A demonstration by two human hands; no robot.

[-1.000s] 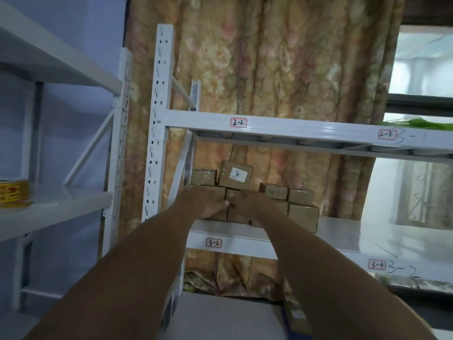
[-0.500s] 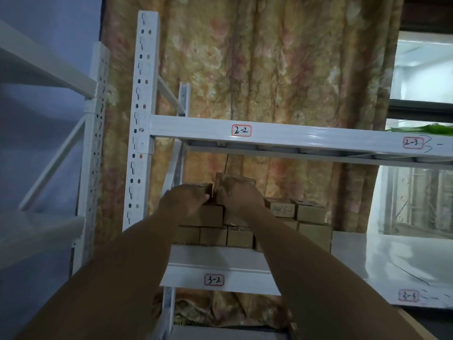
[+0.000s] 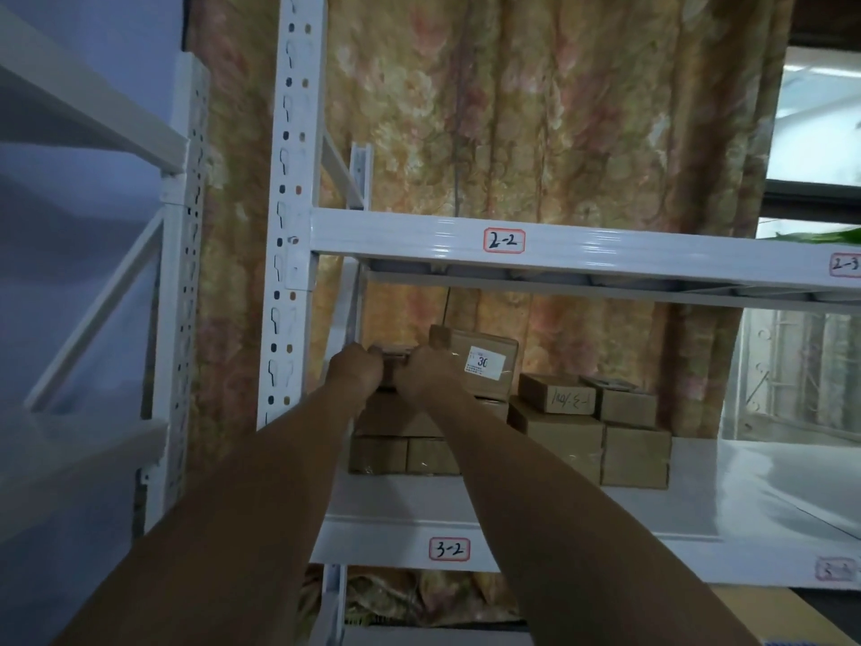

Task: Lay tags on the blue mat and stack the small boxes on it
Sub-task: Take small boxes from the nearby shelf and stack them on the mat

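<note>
Both hands (image 3: 396, 373) grip one small brown cardboard box (image 3: 393, 366).

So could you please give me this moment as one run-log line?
stage: fetching boxes | left hand + right hand: gripping small box | place: shelf 3-2

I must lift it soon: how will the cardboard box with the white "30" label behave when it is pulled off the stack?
The box with the "30" label looks stiff: its edges are square. Probably light, being small. Its taped face looks glossy, so maybe slippery. It sits atop the stack, so neighbours may shift.
</note>
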